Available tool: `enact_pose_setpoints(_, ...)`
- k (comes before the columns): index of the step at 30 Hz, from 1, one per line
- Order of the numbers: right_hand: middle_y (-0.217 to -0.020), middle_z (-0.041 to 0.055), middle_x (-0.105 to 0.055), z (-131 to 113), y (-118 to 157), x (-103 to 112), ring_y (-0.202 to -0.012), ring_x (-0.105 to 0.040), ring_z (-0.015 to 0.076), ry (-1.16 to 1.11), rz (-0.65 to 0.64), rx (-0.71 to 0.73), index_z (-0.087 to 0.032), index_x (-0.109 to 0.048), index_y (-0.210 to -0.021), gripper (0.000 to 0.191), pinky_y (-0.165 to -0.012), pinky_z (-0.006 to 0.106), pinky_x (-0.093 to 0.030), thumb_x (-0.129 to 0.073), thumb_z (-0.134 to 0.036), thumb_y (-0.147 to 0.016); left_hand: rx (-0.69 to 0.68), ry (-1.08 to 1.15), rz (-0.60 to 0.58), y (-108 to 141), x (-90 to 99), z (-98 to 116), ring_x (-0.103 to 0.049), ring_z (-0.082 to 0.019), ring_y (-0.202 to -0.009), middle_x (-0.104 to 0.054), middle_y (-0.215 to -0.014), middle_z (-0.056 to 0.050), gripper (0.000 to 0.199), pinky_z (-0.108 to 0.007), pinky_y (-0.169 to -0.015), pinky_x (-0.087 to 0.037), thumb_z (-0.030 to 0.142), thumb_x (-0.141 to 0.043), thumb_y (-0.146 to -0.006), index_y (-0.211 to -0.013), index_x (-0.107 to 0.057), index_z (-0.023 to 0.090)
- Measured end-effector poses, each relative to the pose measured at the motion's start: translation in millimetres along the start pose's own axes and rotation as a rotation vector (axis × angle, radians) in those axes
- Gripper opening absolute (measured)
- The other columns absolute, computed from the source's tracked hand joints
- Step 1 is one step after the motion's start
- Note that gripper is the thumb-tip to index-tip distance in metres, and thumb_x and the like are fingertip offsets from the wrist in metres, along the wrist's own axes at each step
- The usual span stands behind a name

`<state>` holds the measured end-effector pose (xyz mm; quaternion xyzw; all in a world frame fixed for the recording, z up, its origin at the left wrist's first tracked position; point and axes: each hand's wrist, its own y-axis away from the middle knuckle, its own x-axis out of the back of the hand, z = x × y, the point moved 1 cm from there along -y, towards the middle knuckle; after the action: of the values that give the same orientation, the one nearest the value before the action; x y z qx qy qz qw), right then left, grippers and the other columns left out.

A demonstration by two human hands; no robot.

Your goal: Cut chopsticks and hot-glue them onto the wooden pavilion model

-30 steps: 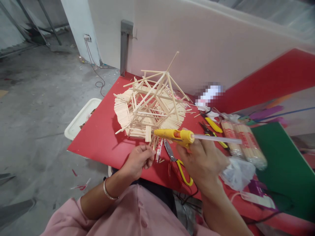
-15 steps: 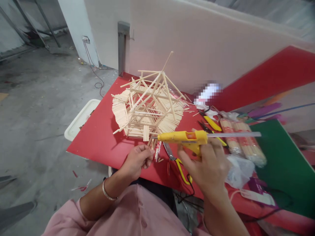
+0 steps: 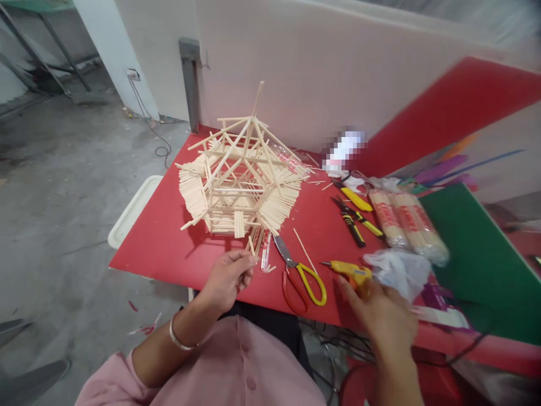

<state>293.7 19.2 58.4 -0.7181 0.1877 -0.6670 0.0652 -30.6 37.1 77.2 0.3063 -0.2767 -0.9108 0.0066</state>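
Note:
A pavilion-like model of thin wooden sticks (image 3: 236,192) stands on the red tabletop (image 3: 156,242). In front of it my left hand (image 3: 228,276) pinches a short wooden stick (image 3: 252,246) between thumb and fingers, its tip pointing up. To the right, low over the table, my right hand (image 3: 380,310) is wrapped round a yellow glue gun (image 3: 350,270), whose nozzle points left. The gun's rear is hidden by my fingers. Between my hands lie scissors (image 3: 296,276) with one red and one yellow handle. Beside them rest a narrow plastic wrapper (image 3: 265,251) and a loose stick (image 3: 305,251).
Black-and-yellow pliers (image 3: 353,225) and another yellow-handled tool (image 3: 357,198) lie on the right. Beyond them are wrapped bundles of sticks (image 3: 412,223), a clear plastic bag (image 3: 397,273) and a green board (image 3: 477,254). A pale wall (image 3: 287,73) stands behind the table.
My right hand has lowered the glue gun from beside the model down and right, near the tabletop. My left hand stays near the model's front, and its stick shows more clearly.

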Motion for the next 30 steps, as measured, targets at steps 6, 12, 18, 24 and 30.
enact_pose_setpoints(6, -0.078, 0.0018, -0.067, -131, 17, 41, -0.072, -0.06, 0.0142, -0.351, 0.336, 0.675, -0.02, -0.069, -0.101, 0.023, -0.074, 0.028, -0.047, -0.075, -0.021, -0.079, -0.022, -0.001, -0.018, 4, 0.3, 0, -0.035, -0.003, -0.04, -0.047, -0.048, 0.006, 0.032, -0.017, -0.042, -0.021, 0.035, -0.081, -0.064, -0.065, -0.055, 0.015)
enact_pose_setpoints(12, -0.072, -0.0021, -0.067, -180, 17, 29, -0.069, -0.056, 0.0114, -0.384, 0.437, 0.772, -0.024, -0.068, -0.113, 0.039, -0.07, 0.026, -0.044, -0.077, -0.014, -0.077, -0.03, -0.035, -0.08, 9, -2.0, 8, -0.034, -0.004, -0.041, -0.044, -0.047, 0.005, 0.029, -0.02, -0.043, -0.021, 0.036, -0.075, -0.067, -0.06, -0.054, 0.016)
enact_pose_setpoints(18, -0.07, -0.0024, -0.066, -183, 10, 22, -0.063, -0.055, 0.0105, -0.412, 0.455, 0.817, -0.022, -0.065, -0.118, 0.044, -0.064, 0.025, -0.044, -0.077, -0.017, -0.076, -0.058, -0.049, -0.108, 8, -1.9, 15, -0.035, -0.006, -0.043, -0.043, -0.047, 0.004, 0.034, -0.022, -0.043, -0.023, 0.037, -0.069, -0.071, -0.052, -0.05, 0.017)
enact_pose_setpoints(24, -0.065, -0.0032, -0.063, -200, -5, 16, -0.055, -0.054, 0.0086, -0.428, 0.604, 0.744, -0.018, -0.066, -0.115, 0.042, -0.058, 0.026, -0.04, -0.078, -0.014, -0.074, 0.016, 0.18, -0.074, -2, 7.3, 7, -0.045, -0.007, -0.046, -0.056, -0.061, 0.001, 0.032, -0.019, -0.042, -0.028, 0.041, -0.069, -0.07, -0.086, -0.068, 0.014)
enact_pose_setpoints(30, -0.065, -0.0031, -0.067, -213, -16, 2, -0.055, -0.056, 0.0081, -0.474, 0.608, 0.727, -0.018, -0.067, -0.111, 0.04, -0.059, 0.026, -0.039, -0.079, -0.013, -0.074, -0.052, 0.2, -0.023, -13, 14.5, 22, -0.044, -0.006, -0.043, -0.061, -0.069, 0.001, 0.029, -0.019, -0.038, -0.022, 0.04, -0.07, -0.067, -0.08, -0.061, 0.016)
